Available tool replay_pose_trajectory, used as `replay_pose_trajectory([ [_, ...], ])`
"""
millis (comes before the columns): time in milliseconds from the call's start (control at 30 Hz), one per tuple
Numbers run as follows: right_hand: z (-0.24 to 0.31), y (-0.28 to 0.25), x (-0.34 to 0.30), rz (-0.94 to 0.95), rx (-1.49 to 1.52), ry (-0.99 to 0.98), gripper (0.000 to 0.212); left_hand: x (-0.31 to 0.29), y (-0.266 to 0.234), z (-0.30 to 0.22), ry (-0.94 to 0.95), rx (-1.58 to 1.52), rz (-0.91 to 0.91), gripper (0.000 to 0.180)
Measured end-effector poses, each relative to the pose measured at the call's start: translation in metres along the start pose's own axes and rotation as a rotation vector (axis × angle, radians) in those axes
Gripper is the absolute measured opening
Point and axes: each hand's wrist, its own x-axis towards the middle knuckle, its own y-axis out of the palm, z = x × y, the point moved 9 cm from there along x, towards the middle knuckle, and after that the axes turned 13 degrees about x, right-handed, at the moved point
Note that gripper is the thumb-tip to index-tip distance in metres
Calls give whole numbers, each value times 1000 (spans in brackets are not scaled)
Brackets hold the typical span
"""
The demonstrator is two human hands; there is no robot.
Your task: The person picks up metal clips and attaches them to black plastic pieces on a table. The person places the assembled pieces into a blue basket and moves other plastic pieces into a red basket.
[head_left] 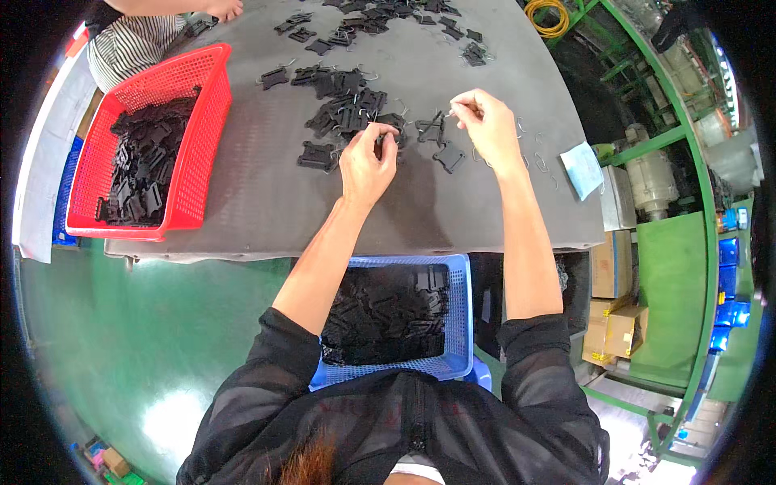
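Note:
Over the grey table, my left hand (369, 166) is closed in a pinch, with a black plastic buckle piece (379, 146) partly hidden between its thumb and fingers. My right hand (489, 133) pinches what looks like a small metal wire hook (450, 113), mostly covered by the fingertips. Between the hands lie black flat buckle pieces (449, 157), some with wire hooks attached. A heap of such buckles (335, 113) spreads just beyond my left hand. Loose bent wire hooks (541, 162) are scattered to the right of my right hand.
A red basket (212, 105) of black pieces stands on the table (259, 194) at left. Below the front edge, a blue basket (459, 323) holds more. A light blue face mask (582, 170) lies at the right edge. Another person's hand (225, 9) shows far left.

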Motion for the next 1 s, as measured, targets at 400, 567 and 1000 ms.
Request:
replay_pose_trajectory([
  [400, -13, 13, 32, 266, -242, 176, 29, -4, -10, -24, 352, 136, -221, 13],
  [567, -46, 10, 22, 285, 266, 540, 23, -6, -8, -24, 349, 121, -210, 13],
  [1000, 66, 49, -29, 64, 124, -332, 10, -10, -7, -39, 513, 113, -189, 35],
])
